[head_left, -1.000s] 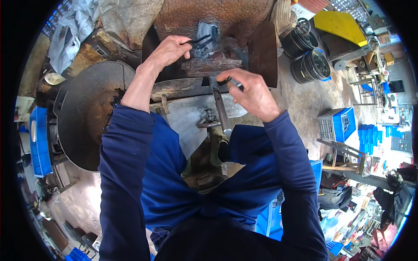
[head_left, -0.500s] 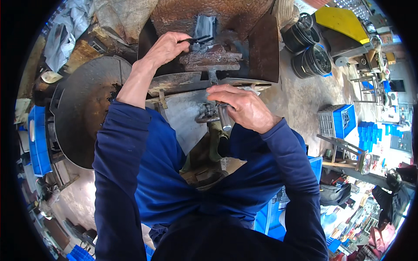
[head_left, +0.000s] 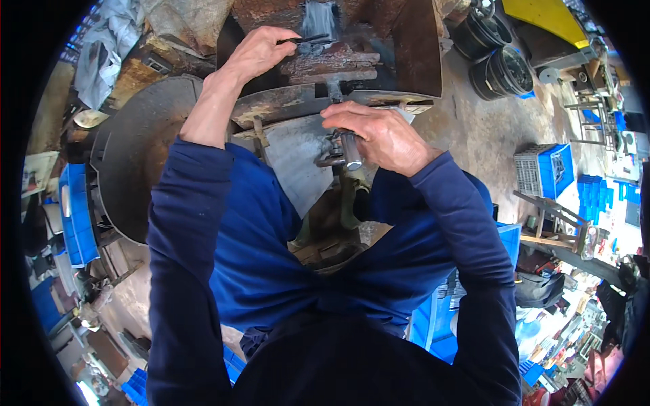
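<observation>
My left hand is closed on a thin dark tool, whose exact kind I cannot make out. The tool's far end lies over a wet, grey patch beside a rough brown block inside a dark metal housing. Lower and to the right, my right hand curls over a shiny metal cylindrical handle, fingers together and pointing left. Next to that handle sits a metal fitting, partly covered by the hand. A grey sheet slopes between my knees.
A large round dark pan stands on the left, with a blue tray beyond it. Black buckets stand at the upper right. Further right are a crate and a wooden stand.
The whole view has shifted, with the housing now higher in the picture. Both hands keep their grips; the left hand with its dark tool stays by the grey patch.
</observation>
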Available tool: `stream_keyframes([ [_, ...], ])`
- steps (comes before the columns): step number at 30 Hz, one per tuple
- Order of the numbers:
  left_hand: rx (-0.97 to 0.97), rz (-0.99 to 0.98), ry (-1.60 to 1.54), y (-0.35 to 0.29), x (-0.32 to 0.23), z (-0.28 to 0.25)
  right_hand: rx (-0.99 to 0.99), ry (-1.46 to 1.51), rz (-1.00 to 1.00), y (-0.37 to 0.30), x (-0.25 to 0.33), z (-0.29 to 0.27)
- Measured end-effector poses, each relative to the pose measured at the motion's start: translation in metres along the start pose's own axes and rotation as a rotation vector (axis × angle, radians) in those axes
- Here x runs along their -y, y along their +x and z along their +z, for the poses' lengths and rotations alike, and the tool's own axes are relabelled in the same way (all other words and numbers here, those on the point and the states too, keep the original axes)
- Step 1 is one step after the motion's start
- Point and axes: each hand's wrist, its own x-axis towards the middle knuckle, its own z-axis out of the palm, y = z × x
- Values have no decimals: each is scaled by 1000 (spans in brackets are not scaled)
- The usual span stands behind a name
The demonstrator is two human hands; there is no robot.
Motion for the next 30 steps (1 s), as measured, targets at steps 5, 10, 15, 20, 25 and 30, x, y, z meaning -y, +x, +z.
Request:
stream_keyframes([
  [5,27,-102,152,4,-22,-21,-1,-18,-18,-2,1,0],
  [10,59,-366,82,5,2,-31,-13,-35,-6,1,5,1],
  [15,-225,-353,156,7,15,-22,-185,13,-61,20,2,-5],
  [20,-439,-328,-36,12,-7,-31,-318,448,358,52,13,-20],
  [25,-680,-316,-282,15,-45,-39,-567,487,394,112,3,-33],
  [30,-573,-357,-445,0,-77,-57,-644,422,378,168,-27,-56],
])
